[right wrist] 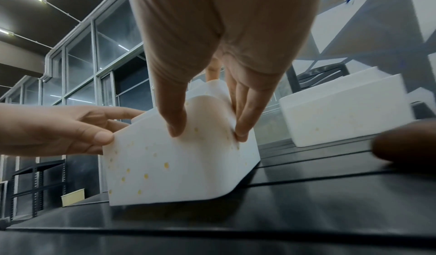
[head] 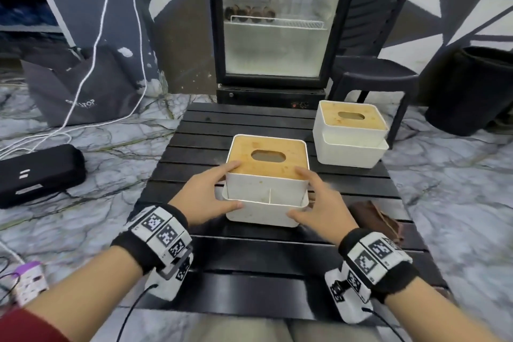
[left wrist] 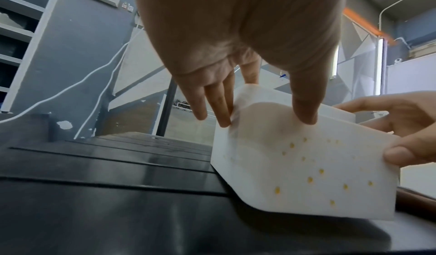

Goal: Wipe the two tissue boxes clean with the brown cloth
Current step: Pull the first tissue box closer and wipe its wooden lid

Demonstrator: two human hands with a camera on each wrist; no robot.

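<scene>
The near tissue box is white with a wooden lid and stands mid-table; yellow spots dot its front face. My left hand grips its left front corner, thumb on the front, fingers on the side. My right hand grips the right front corner the same way. The second tissue box stands untouched at the back right. The brown cloth lies crumpled on the table just right of my right hand.
The black slatted table is low and small. Behind it stand a glass-door fridge and a black chair. A black bin stands far right. A black case, a grey bag and white cables lie on the left floor.
</scene>
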